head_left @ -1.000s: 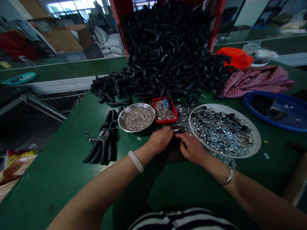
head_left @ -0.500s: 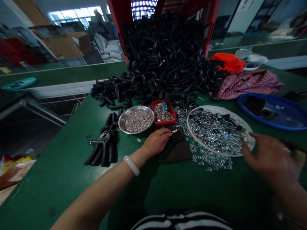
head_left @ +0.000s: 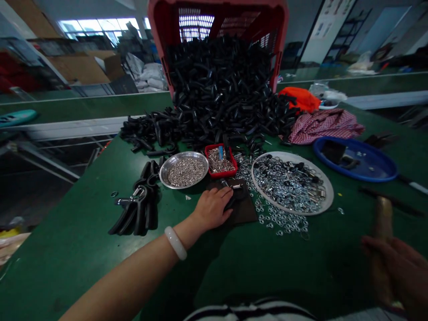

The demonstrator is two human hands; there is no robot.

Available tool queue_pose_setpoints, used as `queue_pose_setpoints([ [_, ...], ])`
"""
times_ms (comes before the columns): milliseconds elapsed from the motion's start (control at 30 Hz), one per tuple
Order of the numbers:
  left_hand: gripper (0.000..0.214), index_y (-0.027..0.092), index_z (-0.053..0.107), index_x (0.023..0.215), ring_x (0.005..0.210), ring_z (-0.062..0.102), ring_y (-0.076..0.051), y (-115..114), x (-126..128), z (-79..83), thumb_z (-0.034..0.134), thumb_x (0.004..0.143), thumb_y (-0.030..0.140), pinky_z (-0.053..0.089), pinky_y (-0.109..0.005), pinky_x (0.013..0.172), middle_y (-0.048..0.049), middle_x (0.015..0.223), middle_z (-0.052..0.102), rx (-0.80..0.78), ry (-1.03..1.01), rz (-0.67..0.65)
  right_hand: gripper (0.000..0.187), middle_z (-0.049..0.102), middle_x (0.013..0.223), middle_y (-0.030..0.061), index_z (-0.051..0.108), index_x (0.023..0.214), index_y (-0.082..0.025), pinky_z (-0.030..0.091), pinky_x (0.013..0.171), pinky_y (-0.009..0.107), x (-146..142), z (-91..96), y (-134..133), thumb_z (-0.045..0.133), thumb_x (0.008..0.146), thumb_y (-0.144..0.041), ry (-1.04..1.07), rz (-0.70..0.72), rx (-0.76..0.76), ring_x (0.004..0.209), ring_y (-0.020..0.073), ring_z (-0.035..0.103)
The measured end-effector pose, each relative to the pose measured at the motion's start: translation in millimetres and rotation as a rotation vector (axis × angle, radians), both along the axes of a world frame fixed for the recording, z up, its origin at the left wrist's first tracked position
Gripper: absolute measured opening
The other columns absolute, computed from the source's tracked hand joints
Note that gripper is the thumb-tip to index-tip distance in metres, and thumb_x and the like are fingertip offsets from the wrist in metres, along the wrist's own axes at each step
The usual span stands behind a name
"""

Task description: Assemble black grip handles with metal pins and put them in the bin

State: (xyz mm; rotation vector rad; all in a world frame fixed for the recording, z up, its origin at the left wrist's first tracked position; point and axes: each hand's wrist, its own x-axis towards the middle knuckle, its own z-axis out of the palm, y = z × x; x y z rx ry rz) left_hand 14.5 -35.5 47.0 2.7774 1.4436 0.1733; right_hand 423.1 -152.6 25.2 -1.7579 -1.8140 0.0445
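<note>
Left hand (head_left: 214, 207) clasps black spring clamp (head_left: 238, 193), seemingly light, stiff; right hand (head_left: 401, 263) wraps wooden-handled hammer (head_left: 384, 218), likely head-heavy, best held mid-handle.

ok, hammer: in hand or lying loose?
In hand: the right hand wraps round the wooden handle of the hammer. Whether its head touches the table, cannot tell.
</note>
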Motion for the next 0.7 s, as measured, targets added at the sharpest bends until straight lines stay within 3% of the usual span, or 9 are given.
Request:
queue_pose_setpoints([
  [133, 0.052, 0.017, 0.04, 0.13, 0.094, 0.059, -0.02, -0.4, 4.9, -5.3, 0.047, 0.079, 0.027, 0.048, -0.032, 0.077, -0.0087, 0.135, 0.042, -0.049, 0.007, 0.022, 0.039, 0.066, 0.081, 0.0092, 0.036, 0.126, -0.035, 0.051, 0.045, 0.028, -56.3, 16.1, 10.4, 0.039, 0.087, -0.036, 0.391, -0.009, -0.26, 0.059, 0.021, 0.064],
  [233, 0.052, 0.017, 0.04, 0.13, 0.089, 0.061, -0.02, 1.4, 4.5, -6.5, 0.046, 0.079, 0.028, 0.049, -0.031, 0.072, -0.0076, 0.135, 0.042, -0.036, 0.027, 0.008, 0.052, 0.066, 0.092, 0.0093, 0.027, 0.137, -0.031, 0.055, 0.05, 0.028, -86.9, 23.6, 23.8, 0.04, 0.086, -0.035, 0.137, 0.114, -0.253, 0.066, 0.0224, 0.066],
  [333, 0.052, 0.019, 0.04, 0.13, 0.085, 0.061, -0.02, 2.0, 3.1, -5.1, 0.045, 0.079, 0.029, 0.05, -0.031, 0.069, -0.0065, 0.136, 0.042, -0.021, 0.047, 0.01, 0.051, 0.061, 0.112, 0.0076, 0.032, 0.136, -0.033, 0.056, 0.07, 0.036, -102.4, 25.0, 35.0, 0.042, 0.086, -0.032, -0.162, 0.32, -0.146, 0.089, 0.0251, 0.063],
  [400, 0.051, 0.02, 0.04, 0.13, 0.083, 0.062, -0.02, 2.1, 2.5, -4.0, 0.045, 0.08, 0.029, 0.049, -0.031, 0.067, -0.007, 0.135, 0.042, -0.035, 0.054, 0.019, 0.05, 0.06, 0.116, 0.0058, 0.033, 0.135, -0.032, 0.056, 0.072, 0.036, -106.4, 27.0, 39.1, 0.041, 0.087, -0.028, -0.233, 0.4, -0.131, 0.091, 0.0232, 0.063],
  [633, 0.053, 0.023, 0.037, 0.132, 0.09, 0.06, -0.021, 4.4, 0.7, -4.5, 0.045, 0.08, 0.03, 0.049, -0.032, 0.07, -0.0064, 0.137, 0.04, -0.08, 0.029, 0.012, 0.056, 0.057, 0.119, 0.009, 0.025, 0.14, -0.025, 0.056, 0.072, 0.033, -104.1, 36.3, 35.3, 0.043, 0.086, -0.023, -0.247, 0.286, 0.011, 0.093, 0.0235, 0.062],
  [700, 0.052, 0.023, 0.038, 0.131, 0.088, 0.061, -0.021, 5.0, 0.4, -4.8, 0.045, 0.08, 0.03, 0.049, -0.032, 0.068, -0.006, 0.136, 0.041, -0.074, 0.03, 0.008, 0.055, 0.059, 0.116, 0.0072, 0.025, 0.139, -0.026, 0.057, 0.069, 0.032, -101.7, 35.9, 38.1, 0.042, 0.087, -0.022, -0.271, 0.36, -0.038, 0.089, 0.022, 0.064],
])
